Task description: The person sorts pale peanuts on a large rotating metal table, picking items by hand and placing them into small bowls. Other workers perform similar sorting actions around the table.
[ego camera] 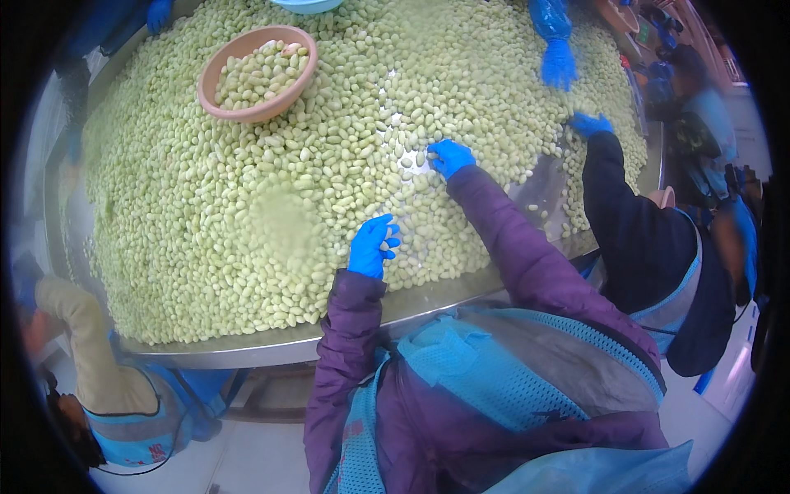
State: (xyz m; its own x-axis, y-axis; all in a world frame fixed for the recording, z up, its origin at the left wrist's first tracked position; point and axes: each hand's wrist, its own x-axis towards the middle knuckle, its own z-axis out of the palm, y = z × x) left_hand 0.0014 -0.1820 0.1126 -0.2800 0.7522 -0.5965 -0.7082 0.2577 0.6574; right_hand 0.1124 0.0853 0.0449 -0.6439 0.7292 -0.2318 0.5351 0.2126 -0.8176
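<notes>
Pale green oval pieces [345, 197], which look like silkworm cocoons, lie in a broad layer on a metal-rimmed table [290, 351]. My left hand [373, 247], in a blue glove, is above the near part of the layer, palm turned right, with its fingers curled around one or more of the pieces. Farther forward and to the right, my right hand [452, 158], also blue-gloved, reaches down at a thin patch where the white surface [412, 158] shows. A piece shows at its fingertips; whether it is gripped or only touched cannot be told.
A pinkish-orange bowl [213, 102] of paler pieces stands on the layer at upper left; part of a light blue bowl [307, 6] shows behind. Co-workers' gloved hands [559, 65] [590, 123] reach in at right. Another person [123, 395] is at lower left.
</notes>
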